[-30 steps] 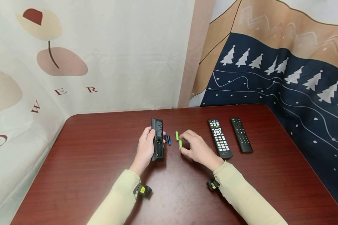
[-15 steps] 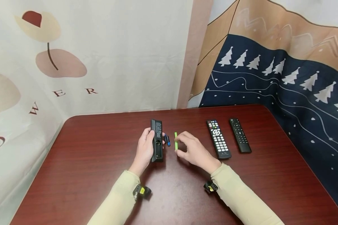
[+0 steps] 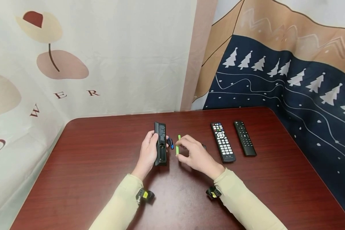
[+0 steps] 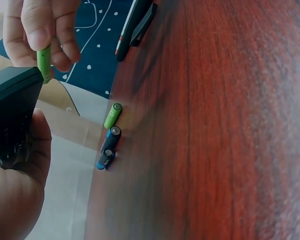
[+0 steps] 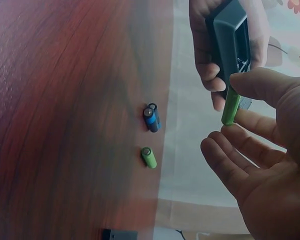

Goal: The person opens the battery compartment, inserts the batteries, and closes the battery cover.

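Change, right hand: compared with half a second ago, the right hand (image 3: 196, 156) lies slightly further left, nearer the held remote; its green battery (image 5: 231, 106) has moved with it.
Change, beside that hand: a small dark piece (image 3: 204, 146) now shows past the knuckles, partly hidden.
Unchanged: the left hand (image 3: 146, 151) and the held remote (image 3: 161, 143) keep practically the same place.
Right fingers: thumb and fingertips pinch the green battery; the remaining fingers are spread apart.
Left fingers: curled round the held remote, whose open compartment faces up and rightward.
Battery position: just right of the held remote, apart from it in the head view.
Loose batteries: a second green battery (image 5: 149, 157) and two blue-and-black batteries (image 4: 108, 146) lie on the table between the hands.
Surface: glossy red-brown table (image 3: 89, 179) with rounded far corners.
Room: pale printed cloth (image 3: 132, 57) behind; navy cloth (image 3: 276, 84) with white trees at right.
Edges: the far table edge runs near the cloths, beyond both hands.
Room for moving: broad wood left of the left hand and between the forearms; at right, a white-buttoned remote (image 3: 223, 142) and a slim dark remote (image 3: 245, 139) bound it.
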The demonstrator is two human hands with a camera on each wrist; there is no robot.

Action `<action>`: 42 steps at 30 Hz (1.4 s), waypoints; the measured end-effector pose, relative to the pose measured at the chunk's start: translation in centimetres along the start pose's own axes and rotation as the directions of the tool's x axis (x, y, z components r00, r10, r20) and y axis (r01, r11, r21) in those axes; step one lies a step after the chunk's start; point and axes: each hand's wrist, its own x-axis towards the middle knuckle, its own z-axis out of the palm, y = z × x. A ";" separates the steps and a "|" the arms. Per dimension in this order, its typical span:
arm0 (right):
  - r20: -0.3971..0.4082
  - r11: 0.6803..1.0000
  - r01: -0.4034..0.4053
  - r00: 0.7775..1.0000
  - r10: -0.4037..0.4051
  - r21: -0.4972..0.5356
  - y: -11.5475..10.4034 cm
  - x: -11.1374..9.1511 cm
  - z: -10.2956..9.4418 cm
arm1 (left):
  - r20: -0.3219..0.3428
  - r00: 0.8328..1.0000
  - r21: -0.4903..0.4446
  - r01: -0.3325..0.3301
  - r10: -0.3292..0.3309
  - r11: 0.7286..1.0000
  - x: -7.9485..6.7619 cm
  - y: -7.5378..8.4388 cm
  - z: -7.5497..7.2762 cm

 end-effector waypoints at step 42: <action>-0.062 0.985 0.135 0.990 -0.129 0.112 -1.2 -0.5 1.7 | 0.018 1.000 0.010 -0.017 0.017 1.000 0.1 -0.6 0.6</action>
